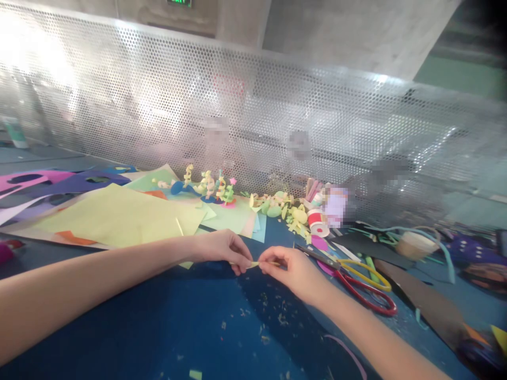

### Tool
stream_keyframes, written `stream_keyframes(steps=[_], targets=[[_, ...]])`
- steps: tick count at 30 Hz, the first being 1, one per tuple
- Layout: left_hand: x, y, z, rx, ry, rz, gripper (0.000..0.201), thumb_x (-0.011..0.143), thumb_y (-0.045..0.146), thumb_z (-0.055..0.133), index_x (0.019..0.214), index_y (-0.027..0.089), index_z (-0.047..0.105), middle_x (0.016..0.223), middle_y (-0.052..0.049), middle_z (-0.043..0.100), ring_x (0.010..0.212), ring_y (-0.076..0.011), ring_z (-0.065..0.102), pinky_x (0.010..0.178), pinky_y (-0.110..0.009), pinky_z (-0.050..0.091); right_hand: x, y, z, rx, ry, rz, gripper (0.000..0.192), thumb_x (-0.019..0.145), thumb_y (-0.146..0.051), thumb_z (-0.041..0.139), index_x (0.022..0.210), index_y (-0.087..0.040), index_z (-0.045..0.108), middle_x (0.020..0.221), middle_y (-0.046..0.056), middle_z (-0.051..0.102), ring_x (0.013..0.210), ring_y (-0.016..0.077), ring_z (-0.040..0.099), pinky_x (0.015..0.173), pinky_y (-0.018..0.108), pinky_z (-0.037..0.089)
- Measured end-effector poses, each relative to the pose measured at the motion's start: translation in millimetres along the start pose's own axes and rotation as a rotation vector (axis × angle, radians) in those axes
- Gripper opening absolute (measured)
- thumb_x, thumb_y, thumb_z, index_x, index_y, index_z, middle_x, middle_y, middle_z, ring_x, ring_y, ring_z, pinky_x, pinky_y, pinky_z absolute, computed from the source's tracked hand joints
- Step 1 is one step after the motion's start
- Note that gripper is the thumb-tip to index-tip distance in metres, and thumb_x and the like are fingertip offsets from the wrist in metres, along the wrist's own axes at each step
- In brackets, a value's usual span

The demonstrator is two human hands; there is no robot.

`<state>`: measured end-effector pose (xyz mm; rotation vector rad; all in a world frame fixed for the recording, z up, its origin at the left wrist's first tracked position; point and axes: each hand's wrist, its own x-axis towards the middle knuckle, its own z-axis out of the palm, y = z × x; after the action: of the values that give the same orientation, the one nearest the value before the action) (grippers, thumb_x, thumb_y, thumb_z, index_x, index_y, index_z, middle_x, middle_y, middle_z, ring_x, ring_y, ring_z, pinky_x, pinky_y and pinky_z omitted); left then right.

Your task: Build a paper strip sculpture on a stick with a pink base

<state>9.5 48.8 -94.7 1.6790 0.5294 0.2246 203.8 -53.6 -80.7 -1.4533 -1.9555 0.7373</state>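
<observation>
Perforated metal screen (170, 95): runs across the whole back, well beyond the fingers (241, 257). Blue table (190, 322): under both arms, bare patch directly on the near side of the fingers.

Yellow paper sheet (119, 214): flat, left of the fingers and farther out, other sheets under it. Brown sheet (420, 290): well right of the fingers. Row of small paper figures (217, 187): upright, beyond the fingers, slightly left. Loose yellow-green paper pieces (277, 203): heaped beyond the fingers, slightly right.

Scissors (336, 266), one red loop, one yellow: right of the fingers, tips toward the right hand; contact with it, can't tell.

Left hand (222, 248): thumb and fingertips pinched on one end of the strip. Right hand (291, 269): same pinch, other end. Fingertips near each other, small gap.

Red-and-white roll (318, 222): beyond the fingers, right. Purple strip (349, 352): near side, right of the fingers. Thin yellow strip (253, 265): in the fingers, bridging the gap. Tiny scraps (282, 317): scattered just on the near side.
</observation>
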Motion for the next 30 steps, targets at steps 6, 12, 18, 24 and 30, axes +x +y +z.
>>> stream_keyframes(steps=[6, 12, 18, 24, 30], targets=[[2.2, -2.3, 1.8, -0.035, 0.049, 0.044, 0.022, 0.067, 0.033, 0.074, 0.081, 0.016, 0.071, 0.066, -0.001, 0.069, 0.061, -0.0112, 0.063, 0.065, -0.024, 0.049, 0.4, 3.5, -1.1, 0.012, 0.059, -0.041, 0.016, 0.079, -0.026, 0.061, 0.094, -0.023, 0.059, 0.082, -0.001, 0.067, 0.077, 0.0147, 0.063, 0.072, 0.025, 0.047], [2.8, -4.4, 1.6, -0.066, 0.072, 0.055, 0.019, 0.068, 0.029, 0.073, 0.081, 0.016, 0.071, 0.067, 0.000, 0.069, 0.061, -0.0105, 0.063, 0.065, -0.023, 0.049, 0.9, 10.3, -0.4, -0.024, 0.116, -0.139, 0.017, 0.079, -0.021, 0.060, 0.094, -0.025, 0.053, 0.083, -0.003, 0.064, 0.078, 0.0136, 0.062, 0.074, 0.026, 0.046], [2.0, -4.0, 0.9, -0.067, 0.062, 0.057, 0.020, 0.069, 0.031, 0.072, 0.082, 0.015, 0.070, 0.068, -0.001, 0.069, 0.063, -0.0109, 0.064, 0.066, -0.023, 0.049, 1.0, 8.4, -3.0, -0.112, 0.116, -0.123, 0.008, 0.081, -0.022, 0.057, 0.089, -0.024, 0.060, 0.085, -0.002, 0.065, 0.077, 0.0148, 0.061, 0.068, 0.025, 0.046], [1.9, -4.1, 0.5, -0.044, 0.062, 0.055, 0.021, 0.071, 0.033, 0.071, 0.082, 0.016, 0.071, 0.069, -0.001, 0.070, 0.063, -0.0109, 0.064, 0.065, -0.022, 0.049, 2.2, 10.9, -4.1, -0.139, 0.150, -0.102, 0.008, 0.081, -0.026, 0.059, 0.086, -0.023, 0.065, 0.085, -0.001, 0.067, 0.077, 0.0149, 0.061, 0.068, 0.025, 0.046], [1.4, -5.5, 0.6, -0.026, 0.054, 0.061, 0.022, 0.071, 0.035, 0.071, 0.083, 0.016, 0.071, 0.070, -0.001, 0.070, 0.063, -0.0107, 0.064, 0.066, -0.022, 0.050, 0.7, 14.2, -2.5, -0.155, 0.169, -0.094, 0.011, 0.081, -0.030, 0.060, 0.085, -0.023, 0.067, 0.083, -0.001, 0.068, 0.074, 0.0139, 0.061, 0.067, 0.023, 0.046]])
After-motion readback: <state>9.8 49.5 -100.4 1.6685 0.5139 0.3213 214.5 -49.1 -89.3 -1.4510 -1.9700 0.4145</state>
